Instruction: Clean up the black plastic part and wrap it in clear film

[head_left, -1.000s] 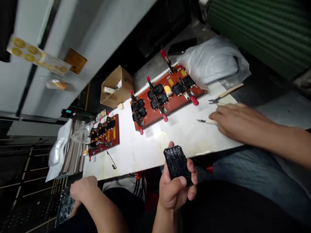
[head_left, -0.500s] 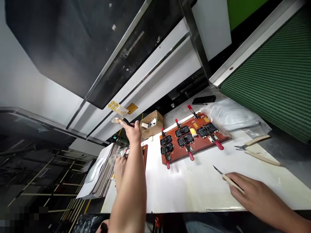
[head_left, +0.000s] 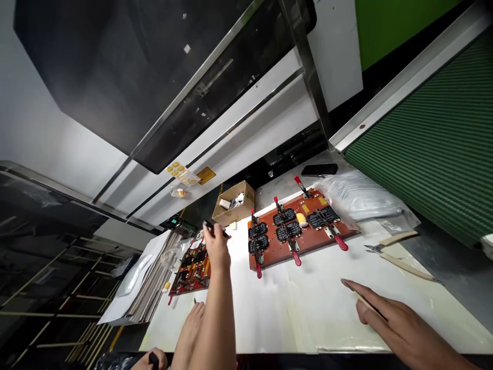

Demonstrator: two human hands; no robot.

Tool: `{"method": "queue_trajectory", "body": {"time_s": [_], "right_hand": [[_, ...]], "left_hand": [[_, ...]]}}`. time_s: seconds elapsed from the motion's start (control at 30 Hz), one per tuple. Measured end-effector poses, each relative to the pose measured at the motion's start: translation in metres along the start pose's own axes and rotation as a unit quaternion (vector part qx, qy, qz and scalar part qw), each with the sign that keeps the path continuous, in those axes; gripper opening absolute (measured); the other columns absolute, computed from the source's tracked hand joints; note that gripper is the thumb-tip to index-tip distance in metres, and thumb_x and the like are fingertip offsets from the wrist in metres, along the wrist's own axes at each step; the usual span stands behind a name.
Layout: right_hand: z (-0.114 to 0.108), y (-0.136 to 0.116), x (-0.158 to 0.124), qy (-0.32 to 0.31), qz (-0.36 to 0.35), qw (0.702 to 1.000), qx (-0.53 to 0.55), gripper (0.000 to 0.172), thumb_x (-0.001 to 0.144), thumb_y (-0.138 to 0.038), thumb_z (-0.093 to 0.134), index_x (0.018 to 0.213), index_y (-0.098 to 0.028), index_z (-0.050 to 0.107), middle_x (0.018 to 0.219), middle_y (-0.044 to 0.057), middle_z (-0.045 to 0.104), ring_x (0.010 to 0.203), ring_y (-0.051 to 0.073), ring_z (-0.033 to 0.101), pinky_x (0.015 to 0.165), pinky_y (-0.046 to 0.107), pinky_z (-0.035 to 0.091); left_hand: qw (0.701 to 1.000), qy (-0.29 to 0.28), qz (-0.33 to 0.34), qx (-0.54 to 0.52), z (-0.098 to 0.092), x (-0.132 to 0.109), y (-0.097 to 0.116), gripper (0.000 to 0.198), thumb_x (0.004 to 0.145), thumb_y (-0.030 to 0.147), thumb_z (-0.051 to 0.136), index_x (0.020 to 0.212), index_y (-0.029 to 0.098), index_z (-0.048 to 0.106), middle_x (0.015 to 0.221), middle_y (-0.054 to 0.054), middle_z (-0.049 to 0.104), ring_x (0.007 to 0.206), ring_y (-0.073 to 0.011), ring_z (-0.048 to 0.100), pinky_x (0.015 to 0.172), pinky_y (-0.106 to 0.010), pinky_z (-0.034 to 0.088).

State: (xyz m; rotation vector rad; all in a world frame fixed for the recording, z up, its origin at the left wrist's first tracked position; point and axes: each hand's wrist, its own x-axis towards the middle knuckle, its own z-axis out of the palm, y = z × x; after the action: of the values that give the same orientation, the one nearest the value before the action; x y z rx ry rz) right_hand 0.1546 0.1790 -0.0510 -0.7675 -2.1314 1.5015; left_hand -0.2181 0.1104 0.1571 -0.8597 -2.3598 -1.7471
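My left hand (head_left: 216, 249) reaches forward over the white table (head_left: 308, 308), shut on a small black part (head_left: 211, 226). It hovers just above a small red-brown clamp board (head_left: 192, 267) loaded with black parts. My right hand (head_left: 389, 318) lies low on the table at the right, index finger and thumb pinching a thin knife with a pale handle (head_left: 364, 300). A larger red-brown clamp board (head_left: 308, 239) with red-handled toggle clamps and several black parts sits beyond, between the two hands.
Another person's hands (head_left: 192, 318) show at the bottom left, beside my forearm. A cardboard box (head_left: 234, 205), a plastic bag (head_left: 358, 195), a phone (head_left: 319, 169) and pale-handled cutters (head_left: 393, 241) lie round the boards. Stacked sheets (head_left: 154, 277) sit at the left edge.
The view has swung up from my lap to the table. My left hand lifted the black part, reached far forward, then dropped back a little. My right hand stays on the knife.
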Motion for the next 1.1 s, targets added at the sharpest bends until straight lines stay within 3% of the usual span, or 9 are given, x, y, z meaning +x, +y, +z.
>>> {"method": "queue_trajectory", "body": {"time_s": [0.1,0.2,0.27,0.33,0.43,0.53,0.7,1.1], "right_hand": [[-0.014,-0.022,-0.002,-0.007,0.022,0.999,0.03,0.051,0.112,-0.055,0.04,0.152,-0.03,0.057,0.141,0.008,0.069,0.136,0.029,0.062,0.112,0.041,0.054],[-0.026,-0.044,-0.012,-0.054,0.029,0.998,0.015,0.041,0.113,-0.051,0.04,0.13,-0.024,0.066,0.105,0.006,0.077,0.097,0.024,0.074,0.086,0.035,0.062],[-0.029,-0.055,-0.02,-0.1,0.004,0.995,0.006,0.032,0.114,-0.044,0.041,0.128,-0.025,0.064,0.098,0.003,0.073,0.088,0.019,0.07,0.08,0.031,0.058],[-0.028,-0.064,-0.026,-0.145,-0.04,0.989,0.004,0.029,0.114,-0.036,0.045,0.137,-0.028,0.062,0.114,0.003,0.071,0.103,0.017,0.068,0.091,0.031,0.055],[-0.027,-0.079,-0.033,-0.19,-0.119,0.975,-0.009,0.034,0.112,-0.026,0.052,0.145,-0.029,0.059,0.122,0.004,0.069,0.112,0.017,0.063,0.096,0.032,0.051],[-0.03,-0.092,-0.037,-0.187,-0.168,0.967,-0.043,0.036,0.109,-0.02,0.057,0.145,-0.024,0.061,0.113,0.004,0.071,0.101,0.017,0.063,0.088,0.033,0.05],[-0.034,-0.103,-0.044,-0.19,-0.158,0.965,-0.093,0.037,0.107,-0.021,0.061,0.144,-0.024,0.061,0.107,0.002,0.073,0.093,0.017,0.063,0.082,0.035,0.048],[-0.036,-0.098,-0.045,-0.171,-0.14,0.97,-0.1,0.036,0.107,-0.024,0.062,0.143,-0.027,0.063,0.106,0.003,0.073,0.093,0.019,0.064,0.082,0.034,0.049]], "left_hand": [[0.991,-0.095,-0.046,-0.087,0.006,-0.107,-0.02,0.066,0.089,0.055,0.077,0.143,0.033,0.046,0.126,-0.007,0.062,0.113,-0.0232,0.067,0.092,-0.037,0.063],[0.952,-0.216,-0.144,-0.164,0.006,-0.221,-0.027,0.06,0.085,0.046,0.084,0.135,0.034,0.055,0.135,-0.007,0.059,0.131,-0.026,0.06,0.109,-0.042,0.058],[0.901,-0.304,-0.221,-0.216,0.003,-0.272,-0.023,0.057,0.085,0.037,0.086,0.135,0.034,0.058,0.139,-0.006,0.059,0.133,-0.0244,0.059,0.115,-0.04,0.054],[0.851,-0.358,-0.282,-0.261,-0.001,-0.296,-0.019,0.062,0.084,0.03,0.088,0.139,0.035,0.057,0.138,-0.005,0.06,0.129,-0.0212,0.062,0.114,-0.035,0.053],[0.81,-0.398,-0.321,-0.288,-0.007,-0.302,-0.02,0.065,0.085,0.024,0.087,0.141,0.037,0.057,0.136,-0.003,0.063,0.124,-0.0177,0.064,0.109,-0.027,0.052],[0.813,-0.416,-0.3,-0.275,-0.01,-0.297,-0.021,0.061,0.088,0.019,0.084,0.14,0.036,0.057,0.135,-0.003,0.063,0.122,-0.0172,0.064,0.103,-0.025,0.053],[0.835,-0.426,-0.242,-0.252,-0.008,-0.291,-0.023,0.06,0.088,0.013,0.078,0.14,0.034,0.058,0.135,-0.005,0.059,0.124,-0.0201,0.061,0.104,-0.029,0.051],[0.846,-0.429,-0.228,-0.221,-0.006,-0.287,-0.019,0.059,0.087,0.014,0.077,0.141,0.03,0.059,0.137,-0.008,0.061,0.126,-0.0246,0.061,0.109,-0.036,0.052]]}}
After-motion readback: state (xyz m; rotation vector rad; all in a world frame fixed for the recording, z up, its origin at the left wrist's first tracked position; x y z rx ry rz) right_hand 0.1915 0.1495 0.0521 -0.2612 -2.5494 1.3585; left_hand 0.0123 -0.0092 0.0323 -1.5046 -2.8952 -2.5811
